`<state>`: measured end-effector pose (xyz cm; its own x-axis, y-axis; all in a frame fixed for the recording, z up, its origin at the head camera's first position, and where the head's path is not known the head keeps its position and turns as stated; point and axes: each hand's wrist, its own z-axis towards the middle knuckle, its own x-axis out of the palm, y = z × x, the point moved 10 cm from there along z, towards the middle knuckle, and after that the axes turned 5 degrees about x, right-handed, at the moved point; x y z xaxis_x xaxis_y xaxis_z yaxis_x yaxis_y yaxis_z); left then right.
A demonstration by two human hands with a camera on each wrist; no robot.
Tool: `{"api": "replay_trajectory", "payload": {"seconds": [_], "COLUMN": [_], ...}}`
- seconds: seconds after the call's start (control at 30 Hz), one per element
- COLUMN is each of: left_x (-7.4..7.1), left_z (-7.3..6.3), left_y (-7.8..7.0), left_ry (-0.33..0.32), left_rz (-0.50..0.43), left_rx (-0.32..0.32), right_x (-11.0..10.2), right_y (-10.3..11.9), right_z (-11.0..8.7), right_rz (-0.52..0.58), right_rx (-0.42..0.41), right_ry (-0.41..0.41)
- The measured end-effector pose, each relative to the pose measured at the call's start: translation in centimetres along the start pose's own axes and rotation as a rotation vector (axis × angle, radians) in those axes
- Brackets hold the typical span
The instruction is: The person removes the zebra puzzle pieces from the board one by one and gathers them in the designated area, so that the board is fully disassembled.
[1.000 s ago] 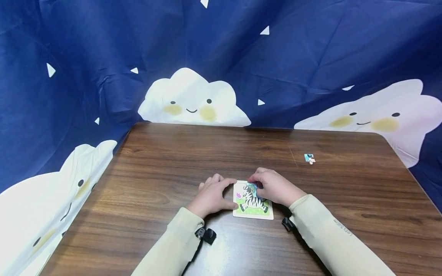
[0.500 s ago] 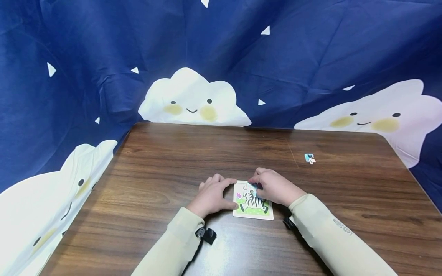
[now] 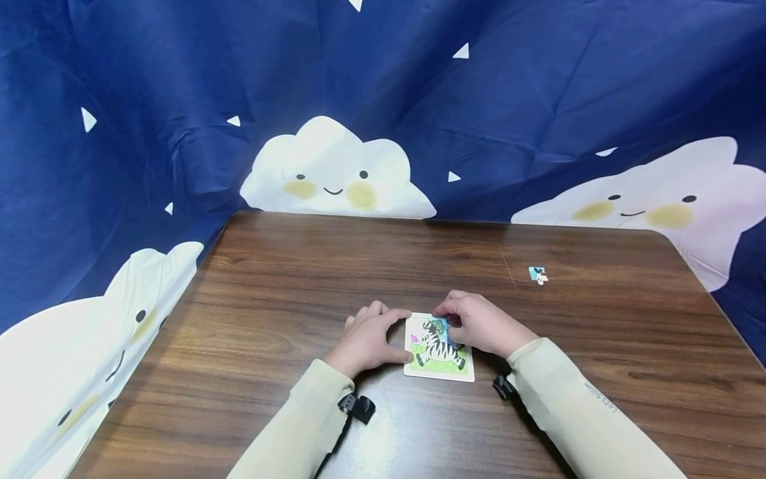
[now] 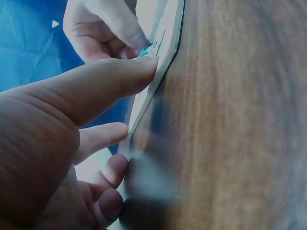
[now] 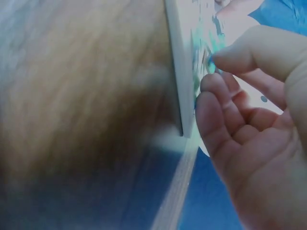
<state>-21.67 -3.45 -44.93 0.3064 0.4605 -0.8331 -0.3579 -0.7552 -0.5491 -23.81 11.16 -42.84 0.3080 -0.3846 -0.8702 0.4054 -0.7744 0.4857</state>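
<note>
A square zebra jigsaw puzzle (image 3: 439,376) with a pale rim lies on the table in the head view. My left hand (image 3: 366,340) rests at its left side, fingers fairly straight. In the left wrist view the thumb (image 4: 136,72) presses on the rim and the forefinger touches the edge near a corner. With thumb and fingertips, my right hand (image 3: 483,326) pinches a blue puzzle piece (image 3: 439,325) with a green tree, at the puzzle's upper right. Those fingers (image 5: 244,57) cover most of the piece in the right wrist view, so whether it is seated cannot be told.
A loose blue-and-white puzzle piece (image 3: 537,275) with black marks lies farther back on the right. Brown wood-grain table (image 3: 287,279) surrounds the puzzle. A dark blue cloth (image 3: 479,120) with smiling clouds hangs behind the table and along its sides.
The right hand shifts slightly to the right, and the tree on the blue piece, out of sight half a second ago, shows again. The left hand and the puzzle stay in place.
</note>
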Motion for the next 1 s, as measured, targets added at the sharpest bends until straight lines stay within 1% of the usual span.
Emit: {"api": "replay_trajectory", "payload": {"seconds": [0.1, 0.27, 0.47, 0.57, 0.63, 0.87, 1.0], "left_x": [0.0, 0.0, 0.1, 0.1, 0.0, 0.3, 0.2], "left_z": [0.0, 0.0, 0.0, 0.0, 0.0, 0.0, 0.1], "left_y": [-0.1, 0.0, 0.0, 0.0, 0.0, 0.2, 0.2], "left_ry": [-0.002, -0.004, -0.006, -0.010, -0.010, 0.001, 0.003], "left_rz": [-0.001, -0.001, 0.008, 0.011, 0.010, 0.003, 0.001], "left_rx": [0.002, 0.006, 0.007, 0.008, 0.008, 0.004, 0.003], "right_x": [0.2, 0.2, 0.1, 0.1, 0.1, -0.3, -0.9], "right_y": [0.0, 0.1, 1.0, 1.1, 1.1, 0.2, -0.1], "right_z": [0.0, 0.0, 0.0, 0.0, 0.0, -0.2, -0.6], "right_rz": [-0.011, -0.029, -0.081, -0.096, -0.090, -0.042, 0.006], "right_rx": [0.009, 0.008, -0.058, -0.071, -0.069, -0.019, -0.022], "right_ry": [0.016, 0.022, -0.015, -0.029, -0.033, -0.042, -0.069]}}
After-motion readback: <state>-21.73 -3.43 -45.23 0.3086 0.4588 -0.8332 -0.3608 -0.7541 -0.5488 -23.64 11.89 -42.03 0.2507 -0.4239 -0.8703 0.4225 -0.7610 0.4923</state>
